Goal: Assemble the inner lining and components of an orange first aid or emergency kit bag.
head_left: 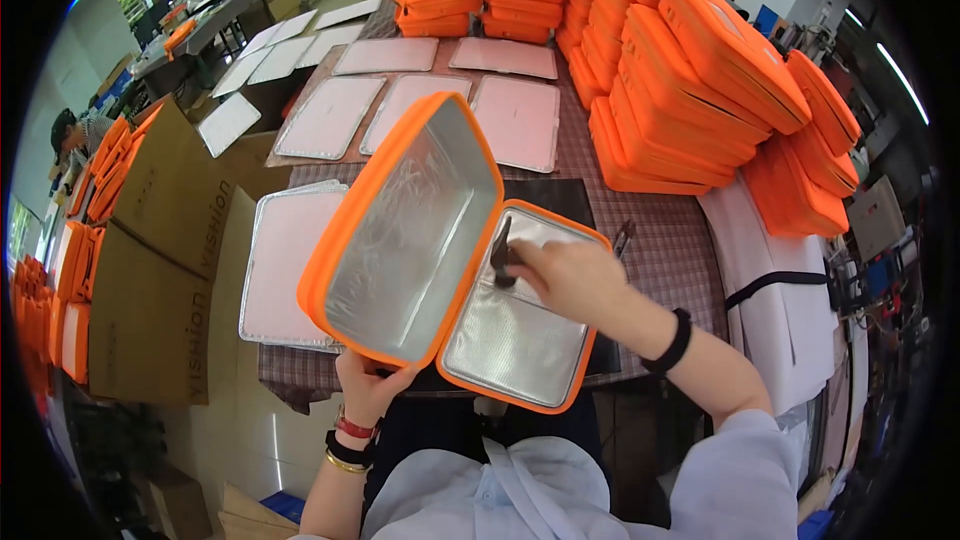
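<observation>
head view: where was the orange case [352, 210]?

– open at the near edge of the checked table [660, 270], its silver-lined shell [415, 230] tilted up, its lid [515, 350] lying to the right.

– and the fingers?

– the left hand [370, 385] had thumb and fingers clamped on the shell's near edge; the right hand [575, 280] had its own closed around a dark tool [502, 255] over the lid. whether that touched, i couldn't tell.

Orange case [471, 278], silver lining [408, 225]
</observation>
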Demonstrator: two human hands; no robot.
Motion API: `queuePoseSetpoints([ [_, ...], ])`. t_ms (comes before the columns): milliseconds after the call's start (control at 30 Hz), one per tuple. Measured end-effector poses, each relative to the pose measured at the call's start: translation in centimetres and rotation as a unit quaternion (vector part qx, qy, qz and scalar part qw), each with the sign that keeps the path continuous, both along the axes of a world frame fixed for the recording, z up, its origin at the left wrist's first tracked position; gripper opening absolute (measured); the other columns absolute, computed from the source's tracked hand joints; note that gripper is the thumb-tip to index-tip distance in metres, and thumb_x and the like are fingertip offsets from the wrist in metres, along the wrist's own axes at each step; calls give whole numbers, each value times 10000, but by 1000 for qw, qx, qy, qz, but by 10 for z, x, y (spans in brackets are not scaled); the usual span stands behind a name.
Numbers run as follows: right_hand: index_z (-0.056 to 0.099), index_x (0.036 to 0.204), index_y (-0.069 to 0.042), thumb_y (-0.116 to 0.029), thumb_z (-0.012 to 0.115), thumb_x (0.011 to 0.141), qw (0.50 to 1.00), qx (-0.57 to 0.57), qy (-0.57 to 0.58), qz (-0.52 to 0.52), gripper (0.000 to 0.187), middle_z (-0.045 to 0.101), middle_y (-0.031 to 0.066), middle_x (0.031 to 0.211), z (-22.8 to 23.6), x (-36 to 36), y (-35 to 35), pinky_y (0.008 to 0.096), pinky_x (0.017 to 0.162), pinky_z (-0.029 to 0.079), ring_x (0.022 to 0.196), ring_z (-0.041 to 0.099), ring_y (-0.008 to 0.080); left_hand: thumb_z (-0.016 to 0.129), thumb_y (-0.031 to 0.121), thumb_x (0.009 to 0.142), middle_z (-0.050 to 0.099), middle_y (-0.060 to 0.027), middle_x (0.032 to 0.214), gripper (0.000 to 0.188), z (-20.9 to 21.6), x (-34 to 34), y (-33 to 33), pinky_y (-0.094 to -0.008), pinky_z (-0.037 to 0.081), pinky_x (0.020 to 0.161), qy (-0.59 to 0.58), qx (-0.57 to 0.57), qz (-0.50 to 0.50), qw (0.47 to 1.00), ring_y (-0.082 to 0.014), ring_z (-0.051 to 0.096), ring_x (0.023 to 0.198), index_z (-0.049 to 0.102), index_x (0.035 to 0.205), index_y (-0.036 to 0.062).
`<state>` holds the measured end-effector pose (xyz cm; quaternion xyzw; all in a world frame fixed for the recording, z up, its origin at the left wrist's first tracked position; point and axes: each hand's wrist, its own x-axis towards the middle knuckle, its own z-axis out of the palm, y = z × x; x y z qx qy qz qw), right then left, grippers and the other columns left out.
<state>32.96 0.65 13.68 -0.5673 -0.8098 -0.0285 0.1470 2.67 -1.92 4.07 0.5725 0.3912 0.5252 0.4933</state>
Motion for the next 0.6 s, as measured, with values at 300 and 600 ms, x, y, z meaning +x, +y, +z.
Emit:
queuePoseSetpoints([
  [300,647,1061,-74,-330,654,933,992,40,114,24,287,623,106,646,-48,-1,-21,412,512,504,567,640,307,838,45,761,716,-98,952,403,-6,5,3,-252,580,682,18,30,-3,999,-130,698,826,625,1083,-68],
  [600,631,1142,-124,-334,642,940,998,26,53,-28,291,663,100,732,-24,-11,-27,399,516,519,590,657,280,819,21,759,707,-102,996,394,-11,2,-4,-305,546,808,0,37,19,999,-162,684,895,621,1086,-75],
])
